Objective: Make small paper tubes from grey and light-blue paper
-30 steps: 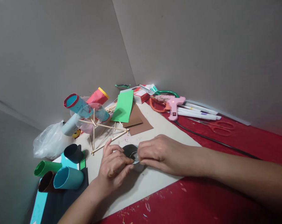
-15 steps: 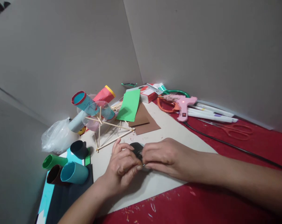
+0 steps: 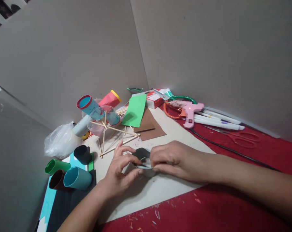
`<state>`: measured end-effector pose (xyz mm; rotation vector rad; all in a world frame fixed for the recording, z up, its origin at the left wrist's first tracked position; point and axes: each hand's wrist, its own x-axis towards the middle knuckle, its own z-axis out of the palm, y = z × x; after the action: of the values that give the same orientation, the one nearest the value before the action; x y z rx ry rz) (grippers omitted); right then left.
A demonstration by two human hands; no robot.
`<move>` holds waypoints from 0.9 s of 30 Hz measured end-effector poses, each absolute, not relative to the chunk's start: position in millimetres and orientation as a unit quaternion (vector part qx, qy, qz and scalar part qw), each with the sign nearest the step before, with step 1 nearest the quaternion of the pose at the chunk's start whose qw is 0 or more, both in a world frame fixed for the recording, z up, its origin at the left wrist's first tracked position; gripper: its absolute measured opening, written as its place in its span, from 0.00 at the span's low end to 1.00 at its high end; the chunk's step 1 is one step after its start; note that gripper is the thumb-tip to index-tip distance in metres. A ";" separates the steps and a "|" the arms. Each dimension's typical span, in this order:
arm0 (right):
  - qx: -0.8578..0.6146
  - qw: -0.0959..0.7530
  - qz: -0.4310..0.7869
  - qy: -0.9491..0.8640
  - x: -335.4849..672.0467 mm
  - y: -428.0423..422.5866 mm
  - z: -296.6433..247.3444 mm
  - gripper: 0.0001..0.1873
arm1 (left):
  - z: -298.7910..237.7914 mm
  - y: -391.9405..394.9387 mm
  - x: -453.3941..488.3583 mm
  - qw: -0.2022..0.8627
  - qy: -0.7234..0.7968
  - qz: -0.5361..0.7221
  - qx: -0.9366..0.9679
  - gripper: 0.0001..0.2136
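Between my hands is a grey paper or foam tube [image 3: 141,153], its open end showing a dark inside. My left hand [image 3: 123,169] grips its left rim, with the thumb outside, a finger reaching into the opening and the other fingers raised. On the right side, my right hand [image 3: 171,161] pinches the rim with fingers pressed together; its fingertips are partly hidden. The tube is over a cream sheet [image 3: 184,177]. Left of my left hand stand a light-blue tube [image 3: 79,178], a brown tube [image 3: 56,180], a green tube [image 3: 60,166] and a black tube [image 3: 83,155].
A stick frame [image 3: 119,141] with clear discs and coloured tubes stands behind my left hand. Green sheet [image 3: 135,111] and brown sheets [image 3: 152,129] lie beyond. At right are a pink glue gun [image 3: 190,112], its black cord, white sticks [image 3: 218,122] and red-handled scissors [image 3: 245,138].
My left fingers have spread and shifted slightly left, away from my right hand's fingertips. More of the grey tube's opening shows between the hands.
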<state>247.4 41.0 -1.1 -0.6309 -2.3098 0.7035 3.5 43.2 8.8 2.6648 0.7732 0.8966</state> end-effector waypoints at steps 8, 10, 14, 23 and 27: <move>-0.201 0.367 0.220 -0.881 242.5 37.1 -14.0 0.07 | 7.3 38.9 6.2 0.140 0.269 0.296 0.906 0.05; -0.204 0.369 0.214 -0.881 242.0 37.0 -14.9 0.08 | 6.6 38.4 6.5 0.143 0.269 0.299 0.904 0.06; -0.206 0.364 0.211 -0.883 242.1 37.7 -14.1 0.10 | 5.8 37.8 7.5 0.152 0.271 0.316 0.896 0.05; -0.251 0.351 0.210 -0.877 242.1 39.2 -10.6 0.07 | 2.5 39.8 9.2 0.031 0.206 0.338 0.918 0.07; -0.253 0.350 0.205 -0.879 242.2 38.0 -10.6 0.07 | 4.1 39.3 10.1 -0.001 0.206 0.341 0.917 0.07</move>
<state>242.2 38.0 -10.6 -0.6544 -2.2756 0.5304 10.1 39.3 4.1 2.8842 0.6478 1.0722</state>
